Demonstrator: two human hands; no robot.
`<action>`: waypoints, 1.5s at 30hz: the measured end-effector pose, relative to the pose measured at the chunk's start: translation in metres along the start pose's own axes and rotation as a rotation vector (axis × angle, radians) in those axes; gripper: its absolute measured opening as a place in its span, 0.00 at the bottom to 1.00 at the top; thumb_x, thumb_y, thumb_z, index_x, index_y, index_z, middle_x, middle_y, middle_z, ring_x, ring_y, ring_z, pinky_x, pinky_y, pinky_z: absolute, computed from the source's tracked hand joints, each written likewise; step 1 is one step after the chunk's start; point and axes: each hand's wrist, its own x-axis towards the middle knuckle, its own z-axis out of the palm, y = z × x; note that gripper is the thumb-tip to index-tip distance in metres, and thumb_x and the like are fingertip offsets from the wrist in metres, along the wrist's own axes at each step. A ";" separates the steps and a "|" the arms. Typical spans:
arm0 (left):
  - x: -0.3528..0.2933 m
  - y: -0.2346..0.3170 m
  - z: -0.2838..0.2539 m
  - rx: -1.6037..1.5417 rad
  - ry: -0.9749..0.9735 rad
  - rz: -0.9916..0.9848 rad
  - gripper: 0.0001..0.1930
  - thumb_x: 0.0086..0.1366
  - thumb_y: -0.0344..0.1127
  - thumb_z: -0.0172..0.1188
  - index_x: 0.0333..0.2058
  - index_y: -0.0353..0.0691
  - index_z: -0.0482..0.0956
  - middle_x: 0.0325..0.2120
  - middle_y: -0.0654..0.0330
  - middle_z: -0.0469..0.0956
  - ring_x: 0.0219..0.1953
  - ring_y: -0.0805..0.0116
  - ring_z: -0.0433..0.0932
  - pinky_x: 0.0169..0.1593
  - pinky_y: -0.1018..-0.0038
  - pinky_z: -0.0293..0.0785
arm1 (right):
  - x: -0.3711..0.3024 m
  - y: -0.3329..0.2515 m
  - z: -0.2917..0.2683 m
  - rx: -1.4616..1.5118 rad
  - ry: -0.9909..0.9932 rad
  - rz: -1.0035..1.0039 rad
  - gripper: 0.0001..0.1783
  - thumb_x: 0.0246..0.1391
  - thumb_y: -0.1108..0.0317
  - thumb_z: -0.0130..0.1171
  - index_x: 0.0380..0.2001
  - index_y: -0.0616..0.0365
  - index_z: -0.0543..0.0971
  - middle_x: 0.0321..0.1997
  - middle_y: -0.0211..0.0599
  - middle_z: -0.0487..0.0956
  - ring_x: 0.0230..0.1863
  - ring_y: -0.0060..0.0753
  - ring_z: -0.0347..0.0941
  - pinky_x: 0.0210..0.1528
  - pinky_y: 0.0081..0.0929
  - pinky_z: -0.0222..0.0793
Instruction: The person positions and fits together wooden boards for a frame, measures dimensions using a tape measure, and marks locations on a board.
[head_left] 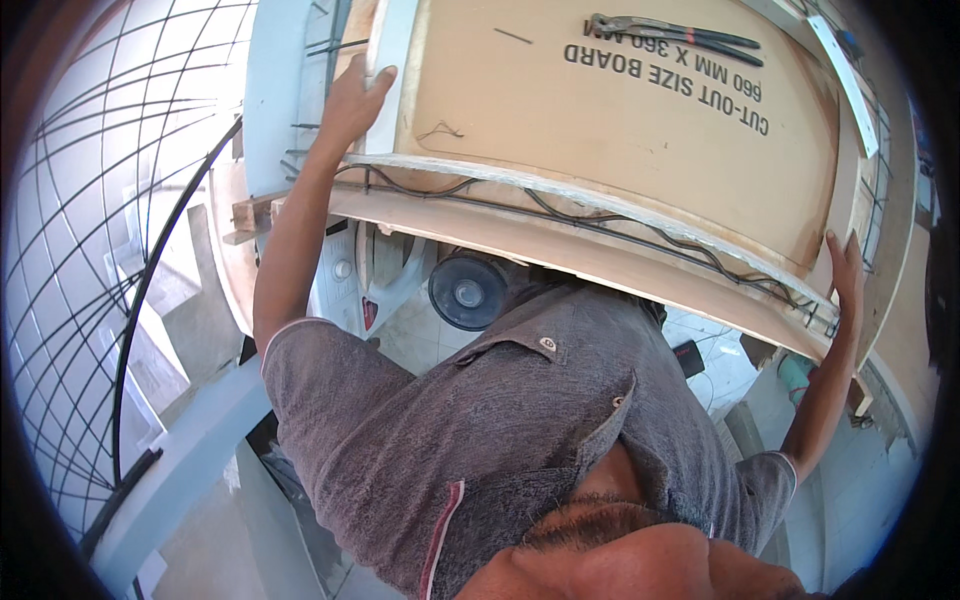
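A flat brown cardboard panel (620,130) lies in front of me, bordered by pale upright strips. At its left end my left hand (352,105) is closed over the white edge strip (395,60), thumb on the inner side. My right hand (846,275) grips the pale right-hand edge strip (848,200) near its front corner, with thumb and fingers on either side of it. Pincers (680,35) with dark, red-marked handles rest on the cardboard at the far side. A thin bent wire (440,131) lies near the panel's left end.
Dark steel rods (560,212) run along a trough between the front strip and an outer wooden board (480,232). A white bar (845,85) crosses the far right corner. Black wire mesh (90,250) stands at left. A round dark object (467,290) sits below the board.
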 end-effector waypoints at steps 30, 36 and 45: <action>0.004 -0.018 0.016 -0.058 0.004 0.054 0.26 0.62 0.42 0.52 0.54 0.31 0.62 0.50 0.42 0.64 0.54 0.45 0.65 0.56 0.61 0.62 | -0.003 -0.010 0.025 -0.452 0.172 0.005 0.36 0.58 0.52 0.50 0.53 0.81 0.60 0.41 0.76 0.72 0.47 0.68 0.70 0.47 0.49 0.67; 0.009 -0.028 0.017 -0.098 -0.023 0.053 0.30 0.59 0.46 0.55 0.54 0.30 0.62 0.51 0.41 0.64 0.54 0.47 0.65 0.56 0.61 0.61 | -0.009 -0.039 0.011 -0.376 0.096 0.054 0.33 0.57 0.54 0.51 0.51 0.78 0.62 0.36 0.74 0.73 0.42 0.68 0.72 0.41 0.50 0.68; 0.052 -0.010 0.008 -0.009 -0.033 -0.041 0.30 0.53 0.46 0.60 0.48 0.27 0.68 0.43 0.37 0.71 0.49 0.46 0.70 0.53 0.60 0.64 | -0.007 -0.067 -0.021 -0.182 0.006 0.072 0.28 0.54 0.54 0.56 0.45 0.70 0.66 0.40 0.66 0.75 0.44 0.63 0.73 0.42 0.47 0.69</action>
